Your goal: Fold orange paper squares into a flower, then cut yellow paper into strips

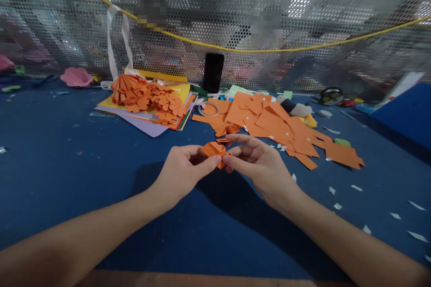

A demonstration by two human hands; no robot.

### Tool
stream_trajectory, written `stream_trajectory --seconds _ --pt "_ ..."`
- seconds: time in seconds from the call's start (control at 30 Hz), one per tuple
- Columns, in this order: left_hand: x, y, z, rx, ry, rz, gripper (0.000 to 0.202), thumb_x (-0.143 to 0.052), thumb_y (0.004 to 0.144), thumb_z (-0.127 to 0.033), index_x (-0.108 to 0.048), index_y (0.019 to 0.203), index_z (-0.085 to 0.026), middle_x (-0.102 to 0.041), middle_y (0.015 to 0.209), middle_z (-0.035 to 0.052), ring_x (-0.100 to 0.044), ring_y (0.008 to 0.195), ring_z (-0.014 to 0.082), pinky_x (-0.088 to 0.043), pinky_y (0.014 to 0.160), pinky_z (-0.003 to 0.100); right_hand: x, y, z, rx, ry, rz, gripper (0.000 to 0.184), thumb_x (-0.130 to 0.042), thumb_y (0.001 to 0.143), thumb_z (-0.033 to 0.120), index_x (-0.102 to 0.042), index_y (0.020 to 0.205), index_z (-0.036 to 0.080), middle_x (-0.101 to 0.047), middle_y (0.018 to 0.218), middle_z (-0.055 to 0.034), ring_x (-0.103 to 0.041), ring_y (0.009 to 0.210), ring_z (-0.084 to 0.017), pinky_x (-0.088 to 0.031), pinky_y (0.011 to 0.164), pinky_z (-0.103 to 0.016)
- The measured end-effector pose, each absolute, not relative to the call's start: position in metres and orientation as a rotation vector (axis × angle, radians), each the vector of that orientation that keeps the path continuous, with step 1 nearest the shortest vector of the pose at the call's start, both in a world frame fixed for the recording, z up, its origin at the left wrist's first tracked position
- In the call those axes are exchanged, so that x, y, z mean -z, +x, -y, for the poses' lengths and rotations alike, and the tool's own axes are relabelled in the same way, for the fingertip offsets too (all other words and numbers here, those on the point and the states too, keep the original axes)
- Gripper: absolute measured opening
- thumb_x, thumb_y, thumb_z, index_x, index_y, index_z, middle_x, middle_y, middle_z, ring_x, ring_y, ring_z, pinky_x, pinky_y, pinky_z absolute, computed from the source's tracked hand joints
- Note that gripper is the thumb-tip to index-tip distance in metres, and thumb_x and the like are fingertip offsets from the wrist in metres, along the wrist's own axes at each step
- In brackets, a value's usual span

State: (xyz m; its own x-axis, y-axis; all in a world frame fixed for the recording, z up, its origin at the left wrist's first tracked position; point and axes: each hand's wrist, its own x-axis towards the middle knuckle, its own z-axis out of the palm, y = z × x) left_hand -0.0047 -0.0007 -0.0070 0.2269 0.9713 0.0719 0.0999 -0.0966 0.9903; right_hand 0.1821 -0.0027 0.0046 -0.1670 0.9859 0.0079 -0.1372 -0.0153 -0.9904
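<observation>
- Our L hand (185,168) & R hand (259,166) grip a folded orange paper (213,148), pinched btwn thumbs & fingers above the blue table (202,242), approx. centre.
- We see its long axis run roughly L–R, broad end pointing up-L.
- Behind: orange flowers (138,97), L; orange sheets (274,121), R; upright phone (213,73).
- White card (404,86), far R: red marking too blurred to read.

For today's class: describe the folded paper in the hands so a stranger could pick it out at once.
On the blue table, find the spread of orange sheets. On its near side, the left hand and right hand meet around a small folded orange paper. Unlike the sheets or the orange flowers piled leftward, it is held in both hands.
</observation>
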Motion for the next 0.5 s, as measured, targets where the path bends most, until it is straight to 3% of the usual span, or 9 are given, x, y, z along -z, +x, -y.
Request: stream_trajectory --seconds 0.17,0.3,0.5 --pt "0.0073 -0.0046 -0.0023 -1.001 1.381 -1.051 0.02 -0.077 0.076 -0.034 -0.077 0.08 -0.014 -0.071 0.071 0.0026 -0.056 0.063 0.0115 -0.041 0.058 0.022 -0.005 0.1824 0.002 -1.386 -1.059 1.273 0.046 -0.085 0.073 0.024 -0.062 0.113 0.019 -0.072 0.07 0.0018 -0.066 0.062 -0.011 -0.053 0.063 -0.025" --pt "0.008 -0.003 -0.0031 -1.036 1.358 -1.036 0.014 -0.077 0.076 -0.03 -0.076 0.075 -0.015 -0.066 0.064 -0.0015 -0.049 0.057 0.0081 -0.037 0.053 0.02 -0.0057 0.1811 0.0027 -1.411 -1.109 1.243 0.05 -0.087 0.071 0.029 -0.064 0.114 0.018 -0.072 0.071 0.0 -0.064 0.063 -0.012 -0.051 0.061 -0.025" --pt "0.0097 -0.0011 -0.0014 -1.077 1.274 -1.048 0.012 -0.077 0.078 -0.03 -0.077 0.08 -0.018 -0.066 0.065 -0.0033 -0.042 0.051 0.006 -0.031 0.046 0.019 -0.0019 0.1825 0.0041 -1.545 -1.161 1.278 0.024 -0.089 0.067 0.035 -0.076 0.073 0.015 -0.071 0.068 -0.0019 -0.061 0.061 -0.01 -0.049 0.058 -0.023"
